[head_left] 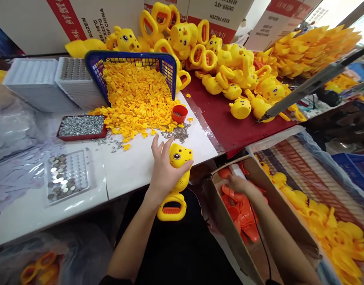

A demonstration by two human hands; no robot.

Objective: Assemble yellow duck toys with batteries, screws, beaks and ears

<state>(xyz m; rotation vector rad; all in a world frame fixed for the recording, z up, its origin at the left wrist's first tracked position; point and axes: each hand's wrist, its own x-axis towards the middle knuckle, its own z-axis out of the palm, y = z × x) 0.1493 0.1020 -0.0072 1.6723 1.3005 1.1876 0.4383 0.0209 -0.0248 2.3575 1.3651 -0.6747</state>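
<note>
My left hand is closed around the head of a yellow plastic duck toy, at the table's front edge. The toy's loop handle, with an orange grip inside, hangs down over my lap. Over on the right, my right hand reaches into a cardboard box of orange plastic pieces. Its fingers are blurred and partly hidden among the pieces, so I cannot see whether they hold one. Something white lies beside that hand. A thin black cord runs past my right forearm.
A tipped blue basket spills small yellow parts onto the white table. Nearby are a red cup, loose screws, a red tray of metal pieces and a disc tray. Yellow toys pile behind; a grey bar slants across the right.
</note>
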